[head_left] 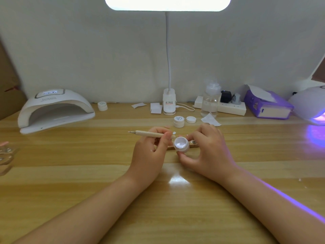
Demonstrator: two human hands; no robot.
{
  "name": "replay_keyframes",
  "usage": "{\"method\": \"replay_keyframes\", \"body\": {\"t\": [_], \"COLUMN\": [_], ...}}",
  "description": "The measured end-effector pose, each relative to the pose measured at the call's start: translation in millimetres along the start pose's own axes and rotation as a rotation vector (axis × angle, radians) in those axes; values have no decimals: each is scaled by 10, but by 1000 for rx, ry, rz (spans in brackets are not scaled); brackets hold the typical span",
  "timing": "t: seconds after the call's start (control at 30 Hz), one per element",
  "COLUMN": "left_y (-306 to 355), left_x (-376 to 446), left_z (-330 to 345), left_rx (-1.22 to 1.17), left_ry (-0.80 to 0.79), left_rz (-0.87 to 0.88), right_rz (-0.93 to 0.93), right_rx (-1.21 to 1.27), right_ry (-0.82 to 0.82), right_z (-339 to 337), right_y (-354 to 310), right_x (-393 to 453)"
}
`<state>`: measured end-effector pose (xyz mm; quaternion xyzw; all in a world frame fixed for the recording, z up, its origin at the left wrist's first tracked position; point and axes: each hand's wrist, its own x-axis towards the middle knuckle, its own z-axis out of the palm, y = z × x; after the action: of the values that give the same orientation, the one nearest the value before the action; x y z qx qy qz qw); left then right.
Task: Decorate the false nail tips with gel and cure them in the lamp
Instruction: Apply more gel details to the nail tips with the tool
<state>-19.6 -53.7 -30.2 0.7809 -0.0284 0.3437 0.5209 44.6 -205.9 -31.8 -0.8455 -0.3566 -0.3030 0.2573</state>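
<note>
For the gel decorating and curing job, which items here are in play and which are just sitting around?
In play: open gel pot in right hand; dotting pen in left hand; white curing lamp.
Sitting around: tissue box, power strip, clear bottle.

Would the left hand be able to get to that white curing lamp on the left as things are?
Probably yes: the table between the left hand and the lamp shows nothing in the way, though that hand holds a pen-like tool.

Brightly and evenly lit from the blown-out desk lamp (167, 3) overhead, with a white glare patch on the wooden table (177, 179), violet glow spilling from the right-hand curing lamp (314, 106), soft focus and wide-angle bending at edges.
</note>
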Motion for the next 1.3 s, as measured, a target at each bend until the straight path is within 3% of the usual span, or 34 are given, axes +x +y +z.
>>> {"method": "replay_keyframes", "body": {"t": [0.47,0.7,0.97,1.17,1.3], "left_y": [6,7,7,11,18], "left_x": [-6,9,3,0,7], "left_z": [-8,-24,-22,-21,-17], "left_rx": [-132,-117,-125,-119,-119], "left_ry": [29,64,32,28,28], "left_rz": [40,29,35,41,44], "right_rz": [79,327,779,762,640], "right_rx": [110,7,-102,-197,-93], "right_ry": [-1,173,-169,-272,-55], "right_z": [-7,-38,-60,-23,-57], "right_y": [-4,186,463,464,343], "right_x": [6,76,114,114,114]}}
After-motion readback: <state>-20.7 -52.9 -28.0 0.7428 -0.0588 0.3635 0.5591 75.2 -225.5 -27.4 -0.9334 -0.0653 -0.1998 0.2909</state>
